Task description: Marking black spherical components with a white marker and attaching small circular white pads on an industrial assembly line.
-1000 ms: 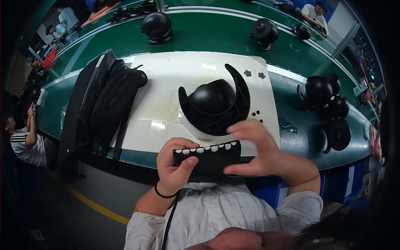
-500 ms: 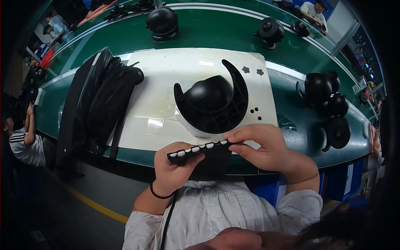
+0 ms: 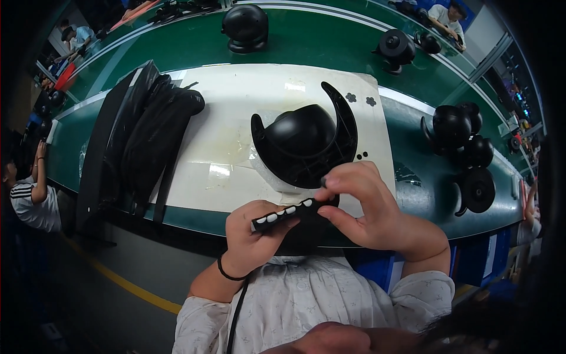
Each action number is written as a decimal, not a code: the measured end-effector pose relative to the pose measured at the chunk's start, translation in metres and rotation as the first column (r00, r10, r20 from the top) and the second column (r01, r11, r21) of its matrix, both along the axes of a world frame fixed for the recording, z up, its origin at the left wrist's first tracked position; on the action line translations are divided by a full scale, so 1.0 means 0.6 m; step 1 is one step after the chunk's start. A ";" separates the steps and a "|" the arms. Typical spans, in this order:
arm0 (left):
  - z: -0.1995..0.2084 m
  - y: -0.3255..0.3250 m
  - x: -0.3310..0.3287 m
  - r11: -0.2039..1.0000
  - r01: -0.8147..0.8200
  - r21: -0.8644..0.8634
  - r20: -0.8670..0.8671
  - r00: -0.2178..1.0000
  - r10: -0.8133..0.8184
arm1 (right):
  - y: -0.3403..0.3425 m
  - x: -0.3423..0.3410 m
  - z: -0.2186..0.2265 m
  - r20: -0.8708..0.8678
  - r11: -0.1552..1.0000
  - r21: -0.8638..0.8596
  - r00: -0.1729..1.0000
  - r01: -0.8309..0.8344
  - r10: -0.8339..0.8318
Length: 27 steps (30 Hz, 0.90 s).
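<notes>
My left hand (image 3: 250, 233) is closed around a black strip (image 3: 274, 218) with a row of white oval spots along its upper edge. Over the strip's right end, my right hand (image 3: 368, 203) is closed, a small black pad (image 3: 323, 182) at its index fingertip. Just beyond both hands, a glossy black horned shell (image 3: 289, 162) with a rounded dome (image 3: 303, 130) sits on white foam (image 3: 268, 171). Small black dots (image 3: 362, 156) lie on the white mat beside my right hand, which may cover others. Two dark flower-shaped pieces (image 3: 361, 99) are farther back.
At left, black bags (image 3: 162, 130) lie beside a long black case (image 3: 109, 138). Several round black units (image 3: 457, 127) stand at right on the green table. Beyond are another black unit (image 3: 245, 29) and one more (image 3: 395, 47). Other people work around the edges.
My right hand has risen slightly off the strip's end, and a small black pad now shows at its fingertip. The strip has shifted right in my left hand.
</notes>
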<state>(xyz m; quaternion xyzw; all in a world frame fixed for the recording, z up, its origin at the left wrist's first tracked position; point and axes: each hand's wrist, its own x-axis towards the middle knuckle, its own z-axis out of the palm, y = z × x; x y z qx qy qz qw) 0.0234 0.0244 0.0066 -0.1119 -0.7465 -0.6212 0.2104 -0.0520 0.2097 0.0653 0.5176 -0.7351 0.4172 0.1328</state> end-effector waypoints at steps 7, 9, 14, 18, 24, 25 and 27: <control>0.000 -0.003 0.001 1.000 -0.008 -0.001 -0.015 1.000 0.008 | 0.001 0.006 -0.006 -0.266 0.996 0.040 0.960 -0.083 0.091; 0.005 -0.001 -0.002 0.999 0.010 -0.050 -0.005 1.000 -0.010 | -0.011 -0.001 -0.023 -0.049 0.941 -0.280 0.982 -0.191 0.184; 0.010 0.002 -0.006 0.996 0.001 -0.093 -0.086 0.996 -0.009 | -0.019 0.008 -0.025 0.060 0.956 -0.214 0.974 -0.201 0.218; 0.010 0.001 -0.011 0.976 0.006 -0.216 -0.167 0.985 -0.043 | -0.014 0.018 -0.029 0.149 0.944 -0.226 0.949 -0.242 0.279; 0.002 -0.005 -0.008 0.984 0.025 -0.179 -0.041 0.999 -0.032 | -0.004 -0.011 -0.011 0.126 0.938 -0.309 0.971 -0.158 0.205; 0.003 -0.004 -0.012 0.965 -0.118 -0.232 -0.176 0.981 0.078 | 0.000 -0.025 0.001 0.258 0.936 -0.309 0.933 -0.167 0.252; 0.000 -0.005 -0.013 0.902 -0.249 -0.352 -0.260 0.952 0.162 | 0.000 -0.041 0.011 0.371 0.975 -0.216 0.919 -0.052 0.131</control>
